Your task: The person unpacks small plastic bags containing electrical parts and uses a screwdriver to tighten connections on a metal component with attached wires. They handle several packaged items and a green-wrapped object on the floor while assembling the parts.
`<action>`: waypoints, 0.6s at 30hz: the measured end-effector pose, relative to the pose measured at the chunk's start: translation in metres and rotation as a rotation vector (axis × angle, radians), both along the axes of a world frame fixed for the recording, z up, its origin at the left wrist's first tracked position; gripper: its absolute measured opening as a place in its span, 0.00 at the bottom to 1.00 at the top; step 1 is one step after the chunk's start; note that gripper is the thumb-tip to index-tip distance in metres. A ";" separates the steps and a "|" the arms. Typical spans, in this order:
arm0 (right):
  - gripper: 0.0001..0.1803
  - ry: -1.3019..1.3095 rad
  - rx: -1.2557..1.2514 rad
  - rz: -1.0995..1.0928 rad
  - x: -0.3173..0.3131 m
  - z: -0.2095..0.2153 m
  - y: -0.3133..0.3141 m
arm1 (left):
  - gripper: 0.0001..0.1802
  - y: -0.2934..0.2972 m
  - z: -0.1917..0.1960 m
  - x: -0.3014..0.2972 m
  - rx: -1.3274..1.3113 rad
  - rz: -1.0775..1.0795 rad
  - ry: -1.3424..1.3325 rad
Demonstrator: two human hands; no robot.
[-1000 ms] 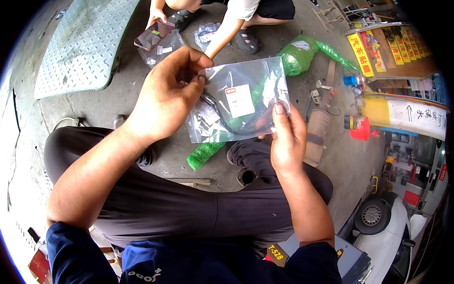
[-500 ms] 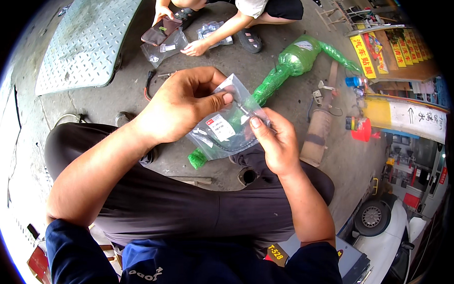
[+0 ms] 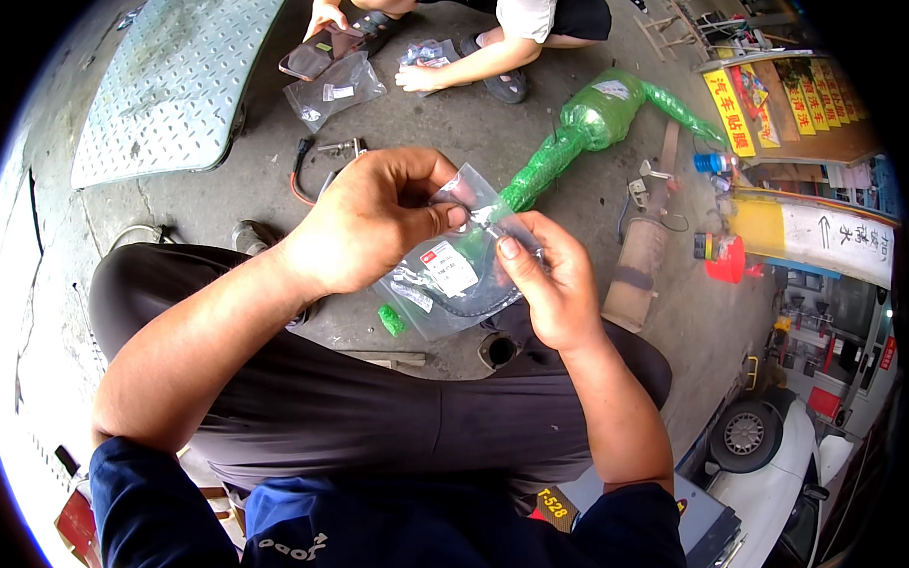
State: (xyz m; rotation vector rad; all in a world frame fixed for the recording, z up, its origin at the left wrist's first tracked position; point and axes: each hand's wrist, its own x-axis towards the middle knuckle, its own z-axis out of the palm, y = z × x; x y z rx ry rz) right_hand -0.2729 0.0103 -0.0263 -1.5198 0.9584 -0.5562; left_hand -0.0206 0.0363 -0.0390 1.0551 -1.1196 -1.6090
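Note:
A clear plastic bag (image 3: 435, 310) with a white label hangs between my two hands above my lap. Inside it lies a dark, cable-like part (image 3: 480, 301), curved along the bottom, with a small metal piece near the top. My left hand (image 3: 367, 227) pinches the bag's upper edge between thumb and fingers. On the bag's right side, my right hand (image 3: 555, 280) grips the plastic, its thumb near the metal piece. Behind the bag, a long part wrapped in green plastic (image 3: 599, 114) lies on the floor, partly hidden by the bag and my hands.
Across from me a person crouches, one hand (image 3: 422, 78) on a small filled bag (image 3: 428, 55), the other at a dark phone-like object (image 3: 316, 55). Another clear bag (image 3: 338, 91) lies nearby. A rusty muffler (image 3: 636, 268) is to the right; a metal tread plate (image 3: 167, 84) lies far left.
The bag and my hands have shifted slightly downward, both still gripping it. The other person's hand has moved right, from the nearer clear bag to the small filled bag.

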 end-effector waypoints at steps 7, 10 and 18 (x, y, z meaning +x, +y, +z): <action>0.13 -0.026 0.006 0.000 -0.002 -0.004 -0.001 | 0.05 0.000 -0.001 0.000 -0.011 0.008 -0.029; 0.12 -0.003 -0.024 -0.008 0.000 -0.003 -0.001 | 0.06 0.001 -0.007 -0.001 -0.014 0.040 -0.027; 0.13 0.069 -0.102 -0.020 0.003 0.000 0.000 | 0.06 0.007 -0.007 -0.009 0.043 0.055 -0.048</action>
